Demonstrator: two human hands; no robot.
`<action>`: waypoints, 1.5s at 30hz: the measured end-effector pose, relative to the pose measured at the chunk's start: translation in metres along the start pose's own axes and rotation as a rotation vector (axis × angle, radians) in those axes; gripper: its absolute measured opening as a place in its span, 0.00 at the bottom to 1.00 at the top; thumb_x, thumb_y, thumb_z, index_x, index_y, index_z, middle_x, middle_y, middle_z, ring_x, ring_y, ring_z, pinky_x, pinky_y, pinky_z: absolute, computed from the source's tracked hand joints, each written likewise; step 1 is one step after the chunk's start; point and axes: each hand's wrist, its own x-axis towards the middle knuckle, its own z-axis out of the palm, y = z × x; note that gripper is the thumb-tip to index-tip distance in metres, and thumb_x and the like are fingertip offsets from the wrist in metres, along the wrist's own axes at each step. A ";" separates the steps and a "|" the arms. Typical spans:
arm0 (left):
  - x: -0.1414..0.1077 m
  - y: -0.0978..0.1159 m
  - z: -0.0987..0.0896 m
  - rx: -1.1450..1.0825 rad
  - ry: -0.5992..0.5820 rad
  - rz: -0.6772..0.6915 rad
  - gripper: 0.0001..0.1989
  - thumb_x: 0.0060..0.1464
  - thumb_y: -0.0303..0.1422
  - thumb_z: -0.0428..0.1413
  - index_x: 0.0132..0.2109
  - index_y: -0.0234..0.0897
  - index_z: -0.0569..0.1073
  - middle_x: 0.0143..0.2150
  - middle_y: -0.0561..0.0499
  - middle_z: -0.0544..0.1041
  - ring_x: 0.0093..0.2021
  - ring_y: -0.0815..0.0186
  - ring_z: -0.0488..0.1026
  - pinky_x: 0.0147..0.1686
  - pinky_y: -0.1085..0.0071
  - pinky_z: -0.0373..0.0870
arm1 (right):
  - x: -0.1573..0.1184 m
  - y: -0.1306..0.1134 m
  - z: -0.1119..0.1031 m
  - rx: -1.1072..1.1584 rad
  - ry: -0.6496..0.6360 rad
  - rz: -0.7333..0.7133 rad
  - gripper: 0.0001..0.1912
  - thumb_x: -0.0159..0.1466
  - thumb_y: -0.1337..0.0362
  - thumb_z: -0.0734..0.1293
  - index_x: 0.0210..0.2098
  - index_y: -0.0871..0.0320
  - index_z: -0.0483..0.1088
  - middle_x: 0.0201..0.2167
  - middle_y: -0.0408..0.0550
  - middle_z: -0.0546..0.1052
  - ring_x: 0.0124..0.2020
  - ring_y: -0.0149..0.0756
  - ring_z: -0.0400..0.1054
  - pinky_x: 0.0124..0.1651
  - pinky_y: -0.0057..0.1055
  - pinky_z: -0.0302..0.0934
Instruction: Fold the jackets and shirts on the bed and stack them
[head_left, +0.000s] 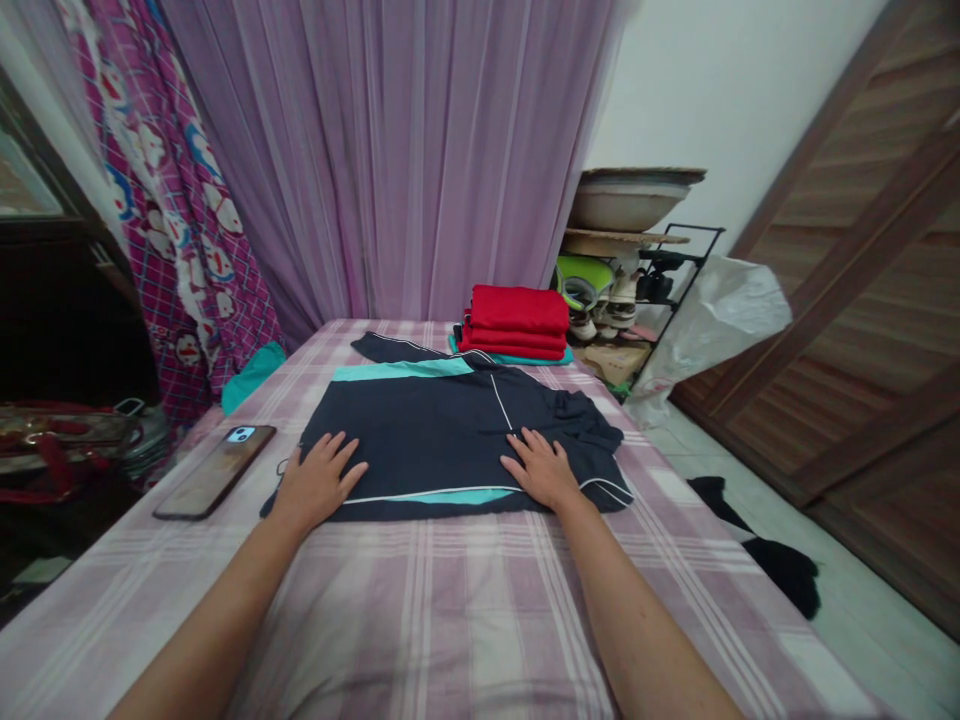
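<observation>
A dark navy jacket with turquoise panels and white piping lies flat across the plaid-covered table or bed, its collar end to the right. One sleeve stretches out along its far side, toward the back left. My left hand rests with spread fingers on the jacket's near left end. Palm down, my right hand lies on the near right part, close to a white piping line, fingers apart. Neither hand grips the cloth. Behind the jacket sits a stack of folded red clothes with turquoise cloth at its base.
A phone lies face down left of the jacket. Purple curtains hang at the back. To the right stand a shoe rack with a basin on top and a white plastic bag. Black cloth lies on the floor.
</observation>
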 end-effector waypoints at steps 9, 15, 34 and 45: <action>0.000 0.007 0.000 0.009 0.038 -0.004 0.27 0.65 0.45 0.43 0.64 0.41 0.68 0.68 0.43 0.65 0.69 0.50 0.59 0.63 0.42 0.55 | -0.001 0.001 0.002 0.001 0.017 0.003 0.32 0.71 0.46 0.51 0.69 0.51 0.58 0.72 0.53 0.55 0.72 0.46 0.45 0.69 0.52 0.40; -0.003 0.006 0.004 -0.026 0.085 -0.004 0.26 0.64 0.45 0.43 0.63 0.43 0.70 0.67 0.43 0.67 0.68 0.49 0.60 0.63 0.41 0.54 | -0.002 0.001 0.002 0.009 0.019 0.002 0.31 0.71 0.46 0.51 0.68 0.51 0.58 0.71 0.52 0.55 0.72 0.45 0.45 0.69 0.52 0.41; -0.010 0.006 0.001 -0.095 0.199 -0.013 0.22 0.64 0.41 0.43 0.54 0.44 0.78 0.61 0.46 0.75 0.64 0.51 0.66 0.64 0.46 0.55 | -0.002 0.004 0.004 0.019 0.046 -0.011 0.30 0.71 0.48 0.52 0.67 0.51 0.61 0.70 0.52 0.57 0.71 0.44 0.48 0.69 0.51 0.41; -0.009 0.007 0.001 -0.091 0.186 -0.021 0.22 0.64 0.41 0.43 0.54 0.43 0.78 0.61 0.46 0.75 0.64 0.52 0.66 0.64 0.45 0.56 | -0.001 0.006 0.007 0.030 0.059 -0.009 0.29 0.71 0.47 0.52 0.67 0.50 0.61 0.70 0.51 0.58 0.71 0.45 0.48 0.68 0.51 0.42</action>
